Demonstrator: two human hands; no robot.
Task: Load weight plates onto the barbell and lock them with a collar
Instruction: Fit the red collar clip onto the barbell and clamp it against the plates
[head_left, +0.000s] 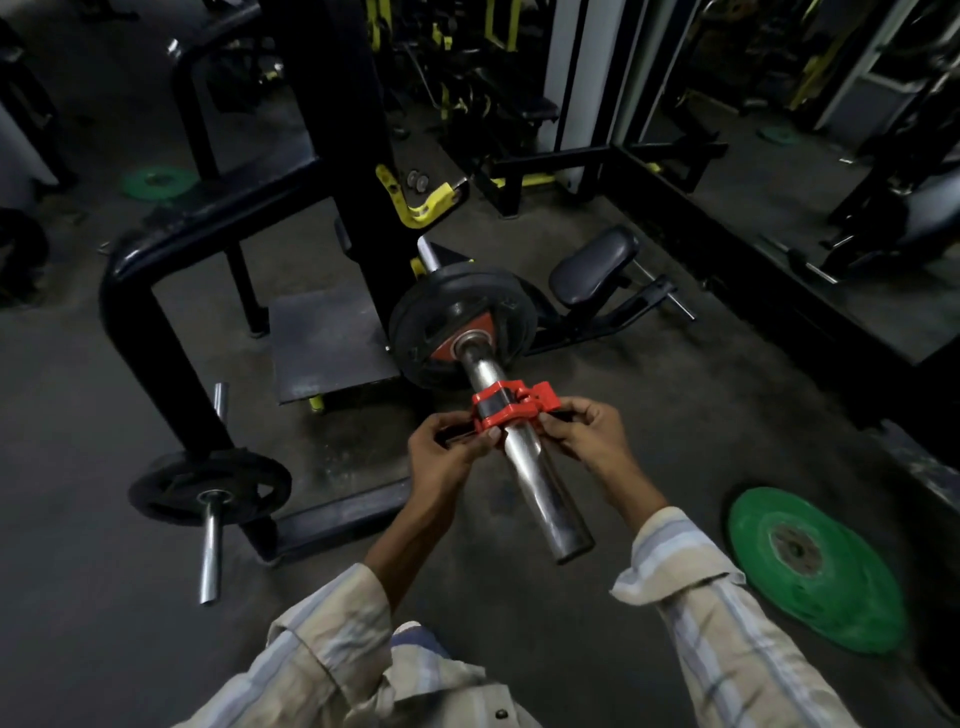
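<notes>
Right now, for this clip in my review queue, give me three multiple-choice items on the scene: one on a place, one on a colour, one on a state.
1. Where does the collar sit on the barbell sleeve?
A. Tight against the black plates
B. Partway along, with bare sleeve between it and the plates
C. Off the bar, on the floor

2. What colour is the loose plate on the floor at lower right?
A. Green
B. Red
C. Blue

3. How are the hands engaged?
A. Both hang idle
B. Only the right hand touches the collar
C. The left hand and right hand both grip the collar

Answers: 1 B, shiny sleeve shows between collar and black plates. 2 A, the disc is plainly green. 3 C, fingers of both curl onto the collar's sides.
</notes>
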